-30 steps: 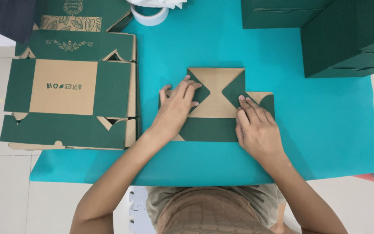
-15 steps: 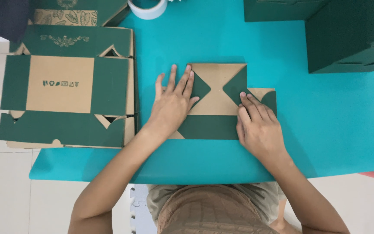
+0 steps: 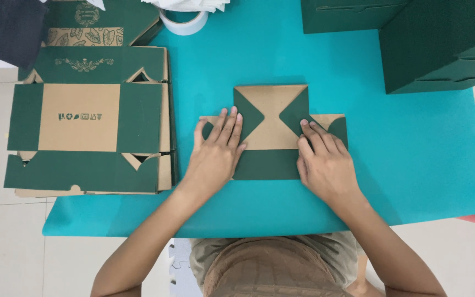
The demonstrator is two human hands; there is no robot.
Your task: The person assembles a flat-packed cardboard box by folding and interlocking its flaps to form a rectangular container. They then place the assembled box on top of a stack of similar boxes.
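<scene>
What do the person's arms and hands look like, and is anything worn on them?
Both arms are bare all the way up to where they leave the frame: no sleeves show. The left hand and the right hand wear no gloves, and I see no rings, watch or bracelet. The fingernails look short and unpainted.

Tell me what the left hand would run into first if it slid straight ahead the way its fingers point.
Probably the roll of white tape. The left hand lies flat on the folded cardboard box blank, fingers pointing up-table; beyond lies bare teal mat.
</scene>
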